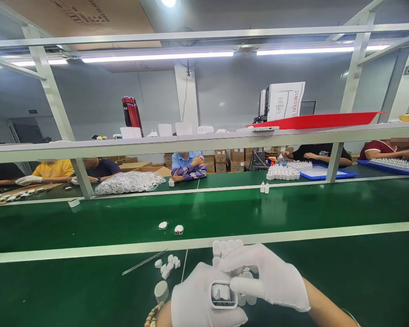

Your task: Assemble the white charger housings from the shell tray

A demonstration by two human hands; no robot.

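My left hand (201,295), in a white glove, holds a white charger housing (235,301) with its open side toward me. Inside the housing sits a circuit board (221,294) with white material on it. My right hand (271,277), also gloved, reaches across from the right. Its thumb presses the housing's right rim, and its fingers curl over the top of my left hand. Behind and under the hands stand several white housings (226,246) in rows, partly hidden.
Left of my hands lie small white pieces (168,265), a round white piece (161,291) and a thin clear strip (145,262). Two boards (179,229) rest on the green belt (122,227) beyond a pale rail (98,251). Several co-workers sit opposite, below a shelf (191,145).
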